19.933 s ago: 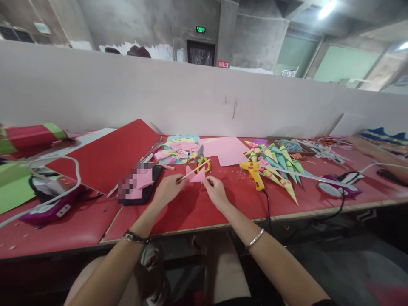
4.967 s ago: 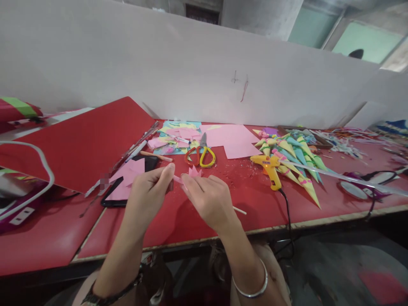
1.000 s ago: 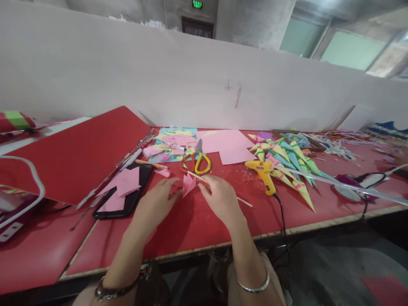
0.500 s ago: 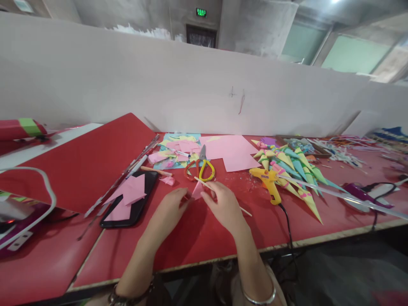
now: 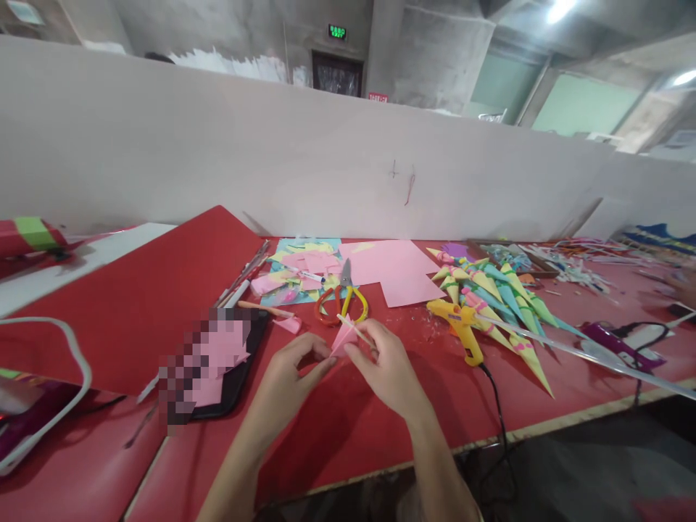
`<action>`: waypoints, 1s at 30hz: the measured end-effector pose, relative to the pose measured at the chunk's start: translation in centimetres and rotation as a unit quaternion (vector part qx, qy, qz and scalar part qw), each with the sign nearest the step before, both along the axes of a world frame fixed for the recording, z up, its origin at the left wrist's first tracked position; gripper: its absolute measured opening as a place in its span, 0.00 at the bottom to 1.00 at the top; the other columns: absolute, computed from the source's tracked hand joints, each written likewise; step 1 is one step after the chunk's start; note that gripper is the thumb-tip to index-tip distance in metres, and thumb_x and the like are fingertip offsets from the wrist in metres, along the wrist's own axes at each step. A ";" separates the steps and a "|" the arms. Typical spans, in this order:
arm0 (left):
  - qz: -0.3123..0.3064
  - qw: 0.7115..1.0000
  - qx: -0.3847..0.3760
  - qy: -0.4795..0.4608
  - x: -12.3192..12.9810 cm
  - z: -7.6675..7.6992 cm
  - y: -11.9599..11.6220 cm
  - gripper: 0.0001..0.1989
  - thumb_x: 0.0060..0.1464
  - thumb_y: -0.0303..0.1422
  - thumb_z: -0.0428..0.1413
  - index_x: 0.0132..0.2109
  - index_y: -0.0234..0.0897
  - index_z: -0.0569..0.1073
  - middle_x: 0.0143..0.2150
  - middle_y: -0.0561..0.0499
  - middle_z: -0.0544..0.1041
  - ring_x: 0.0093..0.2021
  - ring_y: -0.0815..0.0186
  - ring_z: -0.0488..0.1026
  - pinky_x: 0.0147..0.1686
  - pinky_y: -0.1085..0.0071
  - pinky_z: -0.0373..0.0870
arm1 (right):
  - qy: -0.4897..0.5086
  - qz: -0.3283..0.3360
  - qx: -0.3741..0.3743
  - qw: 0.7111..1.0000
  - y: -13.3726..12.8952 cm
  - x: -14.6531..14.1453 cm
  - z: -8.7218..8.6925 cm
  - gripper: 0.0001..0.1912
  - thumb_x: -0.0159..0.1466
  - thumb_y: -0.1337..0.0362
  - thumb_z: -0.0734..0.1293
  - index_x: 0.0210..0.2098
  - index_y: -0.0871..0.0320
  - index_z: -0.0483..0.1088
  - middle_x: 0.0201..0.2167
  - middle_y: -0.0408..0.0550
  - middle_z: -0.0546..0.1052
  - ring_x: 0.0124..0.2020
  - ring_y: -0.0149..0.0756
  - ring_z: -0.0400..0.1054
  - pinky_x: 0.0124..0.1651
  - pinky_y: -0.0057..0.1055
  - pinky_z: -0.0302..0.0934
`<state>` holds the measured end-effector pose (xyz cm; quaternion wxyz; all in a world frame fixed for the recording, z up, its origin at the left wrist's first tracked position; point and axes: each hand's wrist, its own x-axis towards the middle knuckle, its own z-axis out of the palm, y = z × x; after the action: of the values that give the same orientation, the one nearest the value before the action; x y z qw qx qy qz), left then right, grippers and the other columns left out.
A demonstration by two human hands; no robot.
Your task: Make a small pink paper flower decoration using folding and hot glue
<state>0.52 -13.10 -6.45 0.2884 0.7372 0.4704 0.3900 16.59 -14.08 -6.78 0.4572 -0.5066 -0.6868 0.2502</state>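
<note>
A small piece of pink paper (image 5: 342,339), folded into a cone-like shape, is held between my two hands above the red table. My left hand (image 5: 288,377) pinches its lower tip between thumb and fingertips. My right hand (image 5: 387,366) grips the paper's right side and also a thin pale stick (image 5: 348,324), which crosses the top of the paper. The stick's far end is hidden by my right hand. Just beyond the paper lie scissors (image 5: 346,274) with red and yellow handles, blades pointing away from me.
Paper scraps (image 5: 309,262) and pink sheets (image 5: 399,264) lie behind the scissors. To the right are a yellow glue gun (image 5: 462,326) with a black cord and several paper cones (image 5: 497,279). A dark phone (image 5: 253,355) under pink pieces and a red board (image 5: 163,290) are left.
The pink paper now shows more of its length and looks more cone-shaped. The stick tilts more steeply, and its end right of my right hand has gone from sight.
</note>
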 end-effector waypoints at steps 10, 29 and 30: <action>-0.002 0.997 0.064 -0.033 0.7 1.1 0.2 0.07 0.49 0.33 0.53 0.29 0.39 0.75 0.33 0.49 0.76 0.34 0.64 0.73 0.36 0.70 0.71 | 0.086 0.021 0.009 0.996 -0.4 1.1 0.9 0.03 0.60 0.65 0.64 0.33 0.57 0.69 0.32 0.44 0.68 0.30 0.30 0.62 0.29 0.24 0.55; 0.053 0.992 0.106 0.041 3.0 3.0 -1.3 0.09 0.51 0.34 0.50 0.39 0.39 0.71 0.32 0.51 0.76 0.32 0.65 0.72 0.34 0.71 0.69 | -0.044 0.061 0.105 0.992 -0.1 2.1 1.5 0.09 0.58 0.69 0.61 0.36 0.55 0.73 0.35 0.47 0.71 0.32 0.32 0.68 0.36 0.27 0.63; 0.059 0.991 0.104 0.053 3.0 3.0 -1.3 0.08 0.51 0.35 0.50 0.37 0.38 0.71 0.31 0.51 0.75 0.31 0.65 0.71 0.32 0.71 0.68 | -0.045 0.061 0.108 0.991 -0.1 2.0 1.4 0.09 0.59 0.68 0.61 0.35 0.56 0.72 0.33 0.46 0.71 0.32 0.32 0.68 0.36 0.27 0.63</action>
<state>3.53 -14.44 -3.47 0.1611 0.7539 0.4845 0.4135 18.54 -14.22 -5.35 0.4613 -0.4226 -0.7594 0.1789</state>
